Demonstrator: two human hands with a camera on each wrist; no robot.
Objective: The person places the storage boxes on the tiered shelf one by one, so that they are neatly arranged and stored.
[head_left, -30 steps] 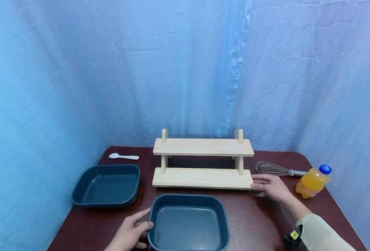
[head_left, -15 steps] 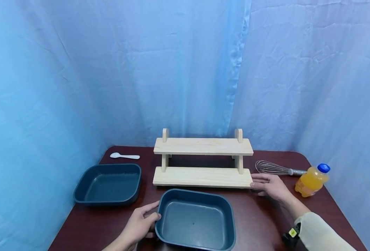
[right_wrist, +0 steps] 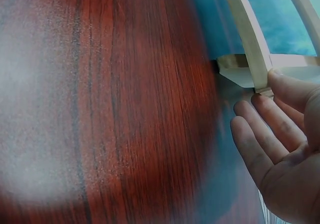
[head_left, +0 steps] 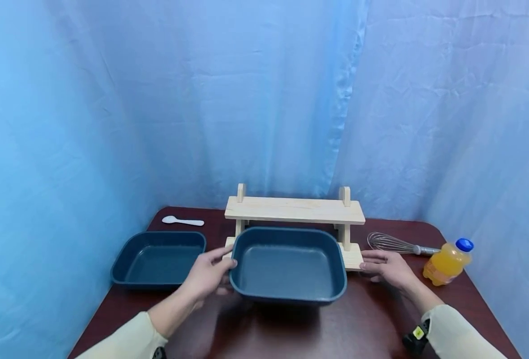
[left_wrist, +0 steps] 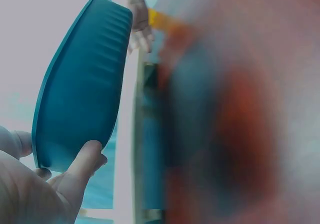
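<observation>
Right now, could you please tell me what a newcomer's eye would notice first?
Probably the central dark blue tray, gripped by the fingers of the left hand above the table, in front of the wooden shelf. Then the blue-capped orange bottle near the table's right edge.

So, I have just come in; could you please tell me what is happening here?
A person's left grip holds a blue tray by its left side, raised above the table and in front of the wooden rack. The right grip touches the right end of the rack's lower shelf. A second tray sits on the table at left, with a spoon behind it. At right are a whisk and a bottle.
</observation>
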